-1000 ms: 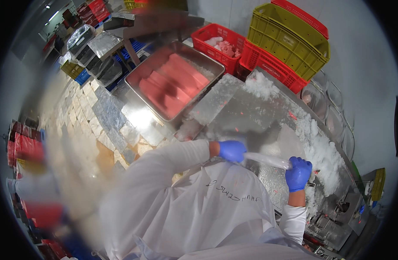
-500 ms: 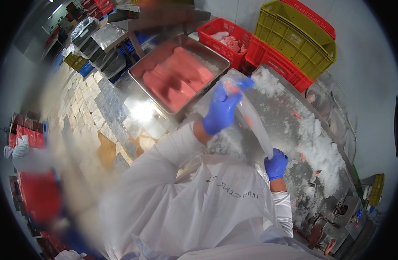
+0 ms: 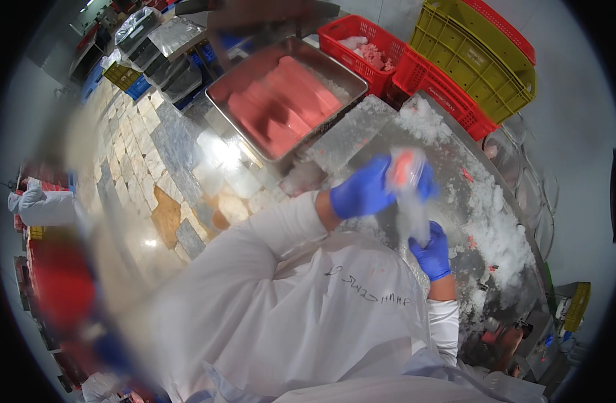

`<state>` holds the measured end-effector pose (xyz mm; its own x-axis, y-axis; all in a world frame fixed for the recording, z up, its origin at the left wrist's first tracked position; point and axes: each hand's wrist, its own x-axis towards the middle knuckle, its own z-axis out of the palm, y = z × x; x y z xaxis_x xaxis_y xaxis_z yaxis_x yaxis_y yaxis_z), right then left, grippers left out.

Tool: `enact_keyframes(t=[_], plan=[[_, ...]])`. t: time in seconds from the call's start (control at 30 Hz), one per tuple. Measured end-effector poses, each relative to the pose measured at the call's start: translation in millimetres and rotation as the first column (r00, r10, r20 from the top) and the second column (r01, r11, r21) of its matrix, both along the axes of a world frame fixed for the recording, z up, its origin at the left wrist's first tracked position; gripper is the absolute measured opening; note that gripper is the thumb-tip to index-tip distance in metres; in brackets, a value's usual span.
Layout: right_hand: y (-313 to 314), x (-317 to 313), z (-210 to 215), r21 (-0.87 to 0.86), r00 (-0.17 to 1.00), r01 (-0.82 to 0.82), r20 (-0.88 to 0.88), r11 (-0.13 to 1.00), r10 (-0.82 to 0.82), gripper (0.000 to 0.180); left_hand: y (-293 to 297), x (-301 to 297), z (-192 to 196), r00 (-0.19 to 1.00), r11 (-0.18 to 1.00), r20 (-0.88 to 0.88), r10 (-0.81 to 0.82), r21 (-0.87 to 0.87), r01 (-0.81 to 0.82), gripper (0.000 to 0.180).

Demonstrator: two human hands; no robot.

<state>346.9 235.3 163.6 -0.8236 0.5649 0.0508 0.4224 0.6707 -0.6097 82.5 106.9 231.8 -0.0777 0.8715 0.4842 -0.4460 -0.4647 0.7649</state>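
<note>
My left hand, in a blue glove, grips the upper end of a thin, clear plastic bag, and some blue fingers show past the bag's far side. A blurred pink smear of what looks like minced meat shows at that end. Lower down, my right hand, also blue-gloved, closes on the bag's other end. Both hands are above the steel table. Beyond them, a deep metal tray holds several long pink slabs that look like minced meat.
A red crate with pink pieces stands behind the tray. Olive-yellow crates are stacked with red ones to its right. Crushed white ice lies along the table's right side. At lower right a blurred bare arm shows; a white-sleeved person is at left.
My left hand has moved right and nearer to my right hand. The plastic bag, stretched long before, is now shorter and bunched between them. The view has shifted slightly.
</note>
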Motion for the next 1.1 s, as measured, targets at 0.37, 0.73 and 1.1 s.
enact_keyframes(t=[0.37,0.73,1.1], plan=[[-14.3,-18.5,-3.0,-0.853,0.792,-0.339,-0.486,0.397,-0.369,0.087,39.4,36.6,-97.6,0.851,0.796,-0.515,-0.105,-0.557,-0.239,0.067],[-21.1,-6.4,-20.8,-0.258,0.893,0.26,-0.303,0.93,-0.334,0.04,37.0,41.5,-74.0,0.49,0.904,-0.869,0.066,-0.157,-0.399,0.048],[-35.9,9.2,13.3,-0.881,0.913,-0.108,-0.271,0.461,-0.305,0.044,36.4,33.8,-74.9,0.681,0.945,-0.731,-0.043,-0.252,-0.211,0.049]])
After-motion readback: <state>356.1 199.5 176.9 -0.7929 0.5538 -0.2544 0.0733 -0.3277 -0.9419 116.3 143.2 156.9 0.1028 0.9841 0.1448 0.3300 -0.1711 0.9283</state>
